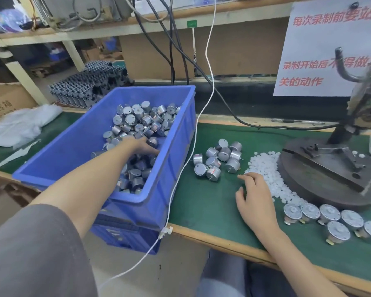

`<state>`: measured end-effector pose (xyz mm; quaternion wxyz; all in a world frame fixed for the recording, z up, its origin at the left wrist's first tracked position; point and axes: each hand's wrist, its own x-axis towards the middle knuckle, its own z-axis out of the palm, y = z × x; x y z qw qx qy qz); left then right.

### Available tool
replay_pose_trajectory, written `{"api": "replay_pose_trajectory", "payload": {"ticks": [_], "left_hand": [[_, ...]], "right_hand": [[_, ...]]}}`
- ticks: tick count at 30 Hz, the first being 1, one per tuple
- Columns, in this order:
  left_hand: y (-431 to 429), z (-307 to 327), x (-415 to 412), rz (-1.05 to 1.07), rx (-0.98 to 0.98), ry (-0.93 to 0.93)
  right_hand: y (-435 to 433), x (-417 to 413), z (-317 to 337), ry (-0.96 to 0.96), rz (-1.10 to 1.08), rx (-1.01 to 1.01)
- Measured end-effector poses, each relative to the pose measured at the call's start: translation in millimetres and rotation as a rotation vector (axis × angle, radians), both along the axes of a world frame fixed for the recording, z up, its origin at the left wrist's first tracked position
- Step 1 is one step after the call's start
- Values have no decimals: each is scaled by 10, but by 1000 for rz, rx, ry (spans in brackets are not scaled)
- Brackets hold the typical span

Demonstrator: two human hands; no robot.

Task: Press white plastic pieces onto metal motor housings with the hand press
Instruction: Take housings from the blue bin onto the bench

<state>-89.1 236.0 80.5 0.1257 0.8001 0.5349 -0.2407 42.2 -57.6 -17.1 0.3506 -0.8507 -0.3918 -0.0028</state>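
A blue bin [176, 133] at the left holds a heap of metal motor housings [137, 121]. My left hand [140, 145] is deep in that heap, its fingers curled down around some housings. A small group of loose housings [221, 159] lies on the green mat. To its right is a pile of white plastic pieces [263, 166], against the round base of the hand press [321, 179]. My right hand [255, 200] rests on the mat beside the white pile, fingers relaxed and spread, holding nothing. Several housings with white pieces fitted [330, 217] lie in front of the press.
A white cable [201, 112] hangs down over the bin's right edge, and black cables [223, 99] cross the back of the bench. A white cloth [19, 125] lies at the left, stacked grey parts [84, 88] stand behind the bin, and a paper sign [321, 50] hangs behind the press lever [343, 65].
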Motion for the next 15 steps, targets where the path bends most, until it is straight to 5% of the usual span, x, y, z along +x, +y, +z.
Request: {"api": "replay_pose_trajectory", "payload": {"ticks": [4, 15], "left_hand": [[-118, 51, 43, -25, -83, -154], [-365, 88, 166, -4, -131, -102]], "right_hand": [[2, -10, -2, -5, -2, 5], [-21, -15, -1, 6, -4, -9]]}}
